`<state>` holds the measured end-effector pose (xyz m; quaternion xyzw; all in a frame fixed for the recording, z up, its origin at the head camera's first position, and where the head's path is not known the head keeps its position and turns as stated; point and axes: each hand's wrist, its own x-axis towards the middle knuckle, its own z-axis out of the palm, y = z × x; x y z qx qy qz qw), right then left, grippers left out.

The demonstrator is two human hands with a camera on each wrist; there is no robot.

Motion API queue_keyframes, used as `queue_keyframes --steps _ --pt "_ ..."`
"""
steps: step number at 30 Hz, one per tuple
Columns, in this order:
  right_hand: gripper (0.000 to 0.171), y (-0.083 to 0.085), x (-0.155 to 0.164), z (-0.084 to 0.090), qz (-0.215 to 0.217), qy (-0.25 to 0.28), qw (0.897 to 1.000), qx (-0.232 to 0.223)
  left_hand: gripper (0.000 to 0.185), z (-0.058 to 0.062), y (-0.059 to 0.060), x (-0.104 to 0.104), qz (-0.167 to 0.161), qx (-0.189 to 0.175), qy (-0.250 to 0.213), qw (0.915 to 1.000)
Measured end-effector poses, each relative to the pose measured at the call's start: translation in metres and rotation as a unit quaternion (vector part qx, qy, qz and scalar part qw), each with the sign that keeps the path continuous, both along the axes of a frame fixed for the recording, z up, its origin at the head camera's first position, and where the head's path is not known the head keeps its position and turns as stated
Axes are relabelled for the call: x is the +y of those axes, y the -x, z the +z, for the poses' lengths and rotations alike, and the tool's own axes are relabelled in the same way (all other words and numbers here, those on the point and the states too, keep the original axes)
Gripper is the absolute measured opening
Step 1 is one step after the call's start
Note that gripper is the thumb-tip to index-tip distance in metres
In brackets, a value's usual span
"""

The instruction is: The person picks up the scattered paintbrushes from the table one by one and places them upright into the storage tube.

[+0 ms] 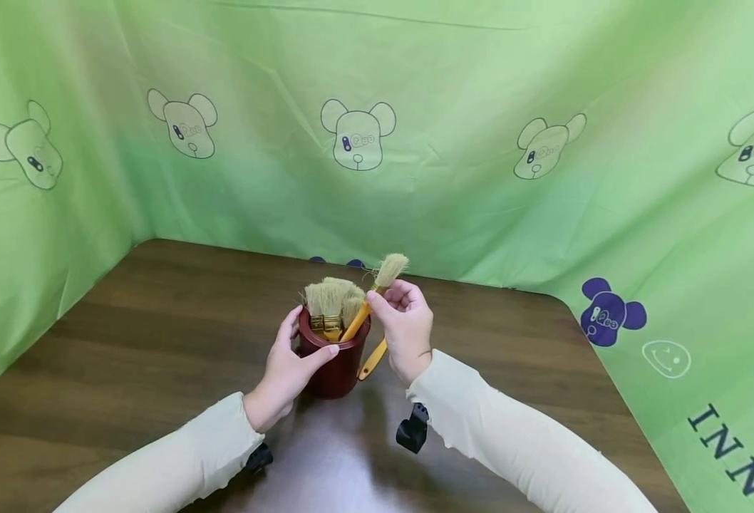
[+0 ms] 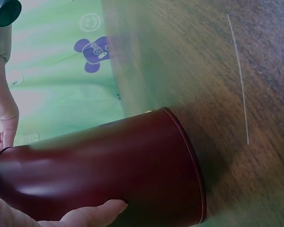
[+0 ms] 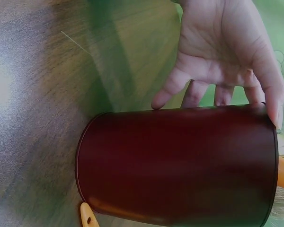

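A: We see a dark red cup standing upright on the brown table, near its middle, close in front of the person. Brushes stand in it, bristles up, with yellow handles and brass-coloured bands.

B: And we see one more brush outside the cup. The right hand pinches it by the upper handle, between thumb and fingertips, just below the bristles. It slants: the pale bristles point up and back, above the cup's rim, and the handle's end hangs down by the cup's right side.

A: In the right wrist view we catch that handle end, orange with a small hole, just beside the cup's base. We cannot tell whether it touches the cup.

B: The left hand grips the cup from the left. Its thumb lies across the front wall near the rim, and its fingers curl round the far side; the right wrist view shows their tips on the wall.

A: The left wrist view shows the thumb lying on the cup's wall, and the base flat on the wood.

B: Farther out, both arms wear pale sleeves, each with a black camera at the wrist. A green sheet printed with bear heads hangs behind and on both sides of the table.
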<state>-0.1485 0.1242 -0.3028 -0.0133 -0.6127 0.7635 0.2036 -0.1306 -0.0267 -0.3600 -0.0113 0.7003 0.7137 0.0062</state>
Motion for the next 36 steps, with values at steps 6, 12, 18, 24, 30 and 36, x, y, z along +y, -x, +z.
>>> queue_keyframes --steps 6,12,18,24,30,36 --pt "0.022 0.001 -0.002 -0.002 0.003 0.009 1.000 0.012 0.085 -0.001 0.001 -0.002 -0.001 0.006 -0.008 1.0000" --pt "0.024 -0.001 -0.006 -0.002 0.026 0.039 0.998 0.032 0.085 -0.002 0.000 -0.004 0.001 0.002 -0.006 1.0000" --pt "0.017 0.000 -0.004 -0.001 0.023 0.048 0.997 0.050 0.084 -0.002 0.000 -0.003 0.007 0.006 -0.003 1.0000" --pt "0.014 0.007 0.002 -0.003 0.000 0.042 0.998 0.045 0.085 -0.002 -0.001 -0.002 0.006 0.011 -0.004 0.9999" --pt "0.005 0.024 0.025 -0.019 -0.005 -0.074 0.997 -0.025 0.086 -0.003 0.000 0.000 0.001 0.012 -0.001 0.9999" --pt "0.019 0.032 0.046 -0.041 0.054 -0.384 0.911 -0.139 0.085 -0.003 0.001 0.001 0.002 0.008 -0.001 1.0000"
